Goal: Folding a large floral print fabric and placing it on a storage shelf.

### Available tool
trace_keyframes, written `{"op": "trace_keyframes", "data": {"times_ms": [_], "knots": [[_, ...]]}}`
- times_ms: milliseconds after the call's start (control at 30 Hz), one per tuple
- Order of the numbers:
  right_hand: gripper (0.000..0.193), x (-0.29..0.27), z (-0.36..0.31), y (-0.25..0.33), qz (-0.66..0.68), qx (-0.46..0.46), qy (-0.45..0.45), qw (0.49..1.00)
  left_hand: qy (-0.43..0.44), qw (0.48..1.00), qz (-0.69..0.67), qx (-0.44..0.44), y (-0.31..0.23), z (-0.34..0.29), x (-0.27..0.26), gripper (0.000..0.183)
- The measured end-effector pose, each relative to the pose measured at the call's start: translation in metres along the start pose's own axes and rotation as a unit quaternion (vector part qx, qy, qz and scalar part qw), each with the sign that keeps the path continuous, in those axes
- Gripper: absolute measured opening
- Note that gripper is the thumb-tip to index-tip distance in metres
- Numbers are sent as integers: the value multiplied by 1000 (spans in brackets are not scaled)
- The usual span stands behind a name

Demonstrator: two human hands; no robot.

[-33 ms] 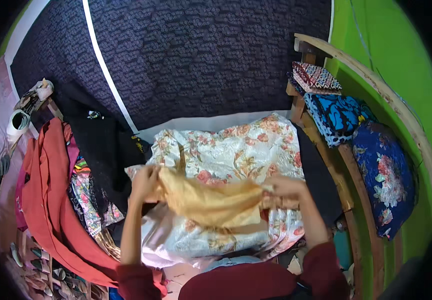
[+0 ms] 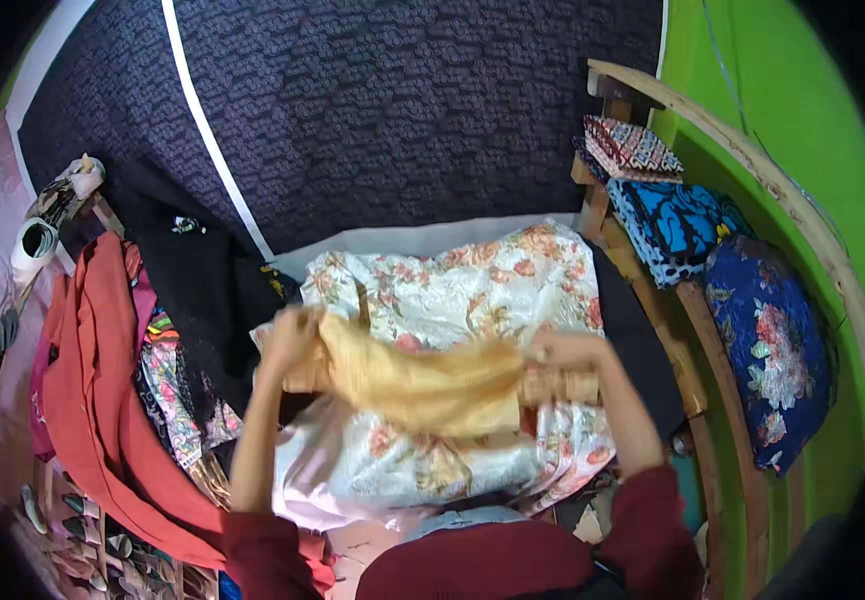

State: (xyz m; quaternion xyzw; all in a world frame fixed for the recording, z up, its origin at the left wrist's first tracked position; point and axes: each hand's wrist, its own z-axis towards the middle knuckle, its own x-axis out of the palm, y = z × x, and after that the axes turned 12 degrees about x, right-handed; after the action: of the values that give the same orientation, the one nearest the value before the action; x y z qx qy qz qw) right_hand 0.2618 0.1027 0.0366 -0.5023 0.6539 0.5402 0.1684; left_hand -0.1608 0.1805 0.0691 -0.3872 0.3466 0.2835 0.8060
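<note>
A yellow cloth [image 2: 423, 390] hangs stretched between my two hands, sagging in the middle and smeared by motion. My left hand [image 2: 295, 338] grips its left end, and my right hand [image 2: 565, 350] is closed round the right end. Beneath and behind it spreads a white cloth printed with flowers [image 2: 453, 290]. That floral cloth lies rumpled, and the yellow one covers part of it. What kind of item the yellow cloth is, I cannot tell.
Coral fabric [image 2: 98, 370] and black fabric [image 2: 188, 290] drape on the left. Wooden slats [image 2: 643, 285] curve along the right, with folded patterned cloths [image 2: 678, 225] and a navy floral bundle [image 2: 768, 370] on them. Several shoes [image 2: 73, 535] stand at the lower left.
Both hands have risen slightly in the picture with the yellow cloth. Its lower edge has swung up, and my elbows have spread a little outward.
</note>
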Motion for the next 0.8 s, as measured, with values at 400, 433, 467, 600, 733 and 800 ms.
{"op": "trace_keyframes", "data": {"times_ms": [400, 433, 467, 600, 733, 800], "knots": [[62, -85, 59, 66, -106, -77, -606, 784, -114, 989, -57, 78, -107, -29, 5, 27], [60, -56, 54, 72, -104, -61, -519, 846, -88, 989, -115, 1, -99, -71, 5, 25], [58, -31, 46, 73, -108, -42, -427, 897, -23, 986, -122, -115, -84, -113, 9, 26], [42, 17, 15, 18, -145, 72, -261, 952, 31, 970, -14, -240, -80, -207, 26, 27], [41, 52, 10, -6, -91, 122, -278, 948, -23, 976, 27, -217, -83, -222, 52, 36], [45, 62, 10, 0, -99, 184, -284, 936, -12, 975, 101, -196, -89, -214, 57, 40]]}}
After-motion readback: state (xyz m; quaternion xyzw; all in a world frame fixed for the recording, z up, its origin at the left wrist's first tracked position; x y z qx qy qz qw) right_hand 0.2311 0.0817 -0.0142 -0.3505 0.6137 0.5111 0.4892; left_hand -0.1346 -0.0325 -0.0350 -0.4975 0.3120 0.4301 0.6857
